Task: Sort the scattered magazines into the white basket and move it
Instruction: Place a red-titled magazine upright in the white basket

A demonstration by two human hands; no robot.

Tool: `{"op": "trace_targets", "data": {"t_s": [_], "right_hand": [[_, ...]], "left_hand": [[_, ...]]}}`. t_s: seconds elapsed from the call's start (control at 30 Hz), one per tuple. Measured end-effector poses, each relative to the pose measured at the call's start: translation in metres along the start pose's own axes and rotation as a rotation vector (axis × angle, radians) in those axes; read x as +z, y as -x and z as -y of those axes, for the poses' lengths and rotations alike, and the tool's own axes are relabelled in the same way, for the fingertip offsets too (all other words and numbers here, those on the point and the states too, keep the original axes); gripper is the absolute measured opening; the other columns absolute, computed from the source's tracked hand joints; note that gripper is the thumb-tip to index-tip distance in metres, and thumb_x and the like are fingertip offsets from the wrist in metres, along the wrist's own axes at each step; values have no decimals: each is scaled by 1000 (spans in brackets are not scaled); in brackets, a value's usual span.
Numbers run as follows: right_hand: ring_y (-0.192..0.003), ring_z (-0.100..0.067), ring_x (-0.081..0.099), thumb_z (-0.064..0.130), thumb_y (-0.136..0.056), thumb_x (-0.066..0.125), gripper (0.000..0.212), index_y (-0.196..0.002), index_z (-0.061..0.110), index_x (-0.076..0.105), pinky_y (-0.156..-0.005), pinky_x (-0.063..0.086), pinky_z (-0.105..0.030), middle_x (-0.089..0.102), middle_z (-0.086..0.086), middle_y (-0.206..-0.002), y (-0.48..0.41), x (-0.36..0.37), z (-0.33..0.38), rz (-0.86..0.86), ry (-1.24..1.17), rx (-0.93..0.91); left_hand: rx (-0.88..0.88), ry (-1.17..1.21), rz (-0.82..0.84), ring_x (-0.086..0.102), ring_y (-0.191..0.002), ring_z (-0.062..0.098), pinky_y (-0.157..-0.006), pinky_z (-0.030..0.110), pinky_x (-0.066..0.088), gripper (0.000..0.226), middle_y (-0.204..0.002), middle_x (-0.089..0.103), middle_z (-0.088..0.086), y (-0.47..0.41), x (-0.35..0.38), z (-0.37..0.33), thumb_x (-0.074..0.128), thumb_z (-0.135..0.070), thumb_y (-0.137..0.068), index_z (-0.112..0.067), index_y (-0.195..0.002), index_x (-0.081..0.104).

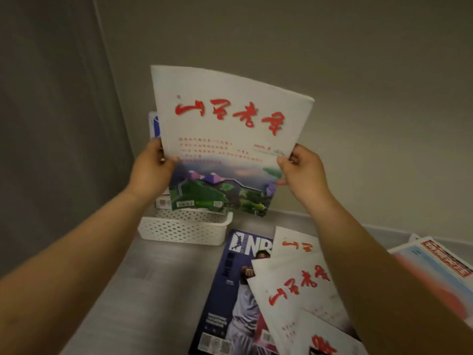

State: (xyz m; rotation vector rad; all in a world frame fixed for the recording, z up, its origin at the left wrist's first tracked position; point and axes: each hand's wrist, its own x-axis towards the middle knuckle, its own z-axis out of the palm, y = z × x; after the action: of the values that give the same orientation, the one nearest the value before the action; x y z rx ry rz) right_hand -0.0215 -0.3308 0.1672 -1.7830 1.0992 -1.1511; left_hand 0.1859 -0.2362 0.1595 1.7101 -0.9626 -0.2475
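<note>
**Slotting a red-titled magazine into the white basket**

Head view: the left hand (153, 167) and right hand (304, 167) each close their grip on a side edge of the magazine (230, 119). It is held upright, its lower edge just above the white basket (184, 230) on the grey bench (153, 290).

The thin, glossy paper bows at the top, so it is probably best to keep both edges taut. The bottom should be guided inside the low, perforated plastic rim, alongside the blue-and-white magazine (154, 124) already standing there.

An NBA magazine (230, 290) and other flat copies lie nearby.
</note>
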Motion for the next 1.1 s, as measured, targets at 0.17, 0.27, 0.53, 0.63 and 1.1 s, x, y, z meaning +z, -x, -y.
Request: {"op": "trace_targets", "data": {"t_s": [0.17,0.27,0.53,0.63,1.1], "right_hand": [[-98,-31,62,2,-88,48,22,-108,-3,56,-76,56,-38,62,-21,-115,-27,66,-6,-7,-77,59],[-91,-20,58,2,-89,47,22,-109,-3,55,-57,53,-14,61,-19,-118,-44,90,-9,-2,-149,89],[-85,-21,57,0,-89,47,17,-103,-5,54,-50,51,-7,58,-9,-99,-71,134,-17,32,-238,116],[-88,-22,58,-1,-89,47,12,-98,1,55,-48,51,-7,58,-9,-99,-71,143,-33,44,-238,178],[-103,-34,60,-1,-86,50,23,-109,-2,53,-88,52,-39,59,-22,-119,-87,160,-86,-122,12,299]], "left_hand": [[-96,59,59,44,-124,34,-103,53,39,34,-134,48,13,-49,-20,36,46,-10,-89,-9,-123,41],[-135,87,80,43,-126,34,-104,53,38,37,-135,48,14,-69,-17,61,47,-8,-88,-9,-125,40],[-157,107,22,48,-121,32,-93,38,41,37,-132,51,16,-106,-22,105,50,-7,-87,-5,-123,41],[-173,82,53,49,-120,33,-88,35,41,37,-131,52,19,-107,-17,120,49,-4,-86,-2,-122,41],[-162,-17,16,49,-115,33,-87,31,40,23,-129,46,18,-125,24,148,53,-5,-85,-4,-107,52]]}}
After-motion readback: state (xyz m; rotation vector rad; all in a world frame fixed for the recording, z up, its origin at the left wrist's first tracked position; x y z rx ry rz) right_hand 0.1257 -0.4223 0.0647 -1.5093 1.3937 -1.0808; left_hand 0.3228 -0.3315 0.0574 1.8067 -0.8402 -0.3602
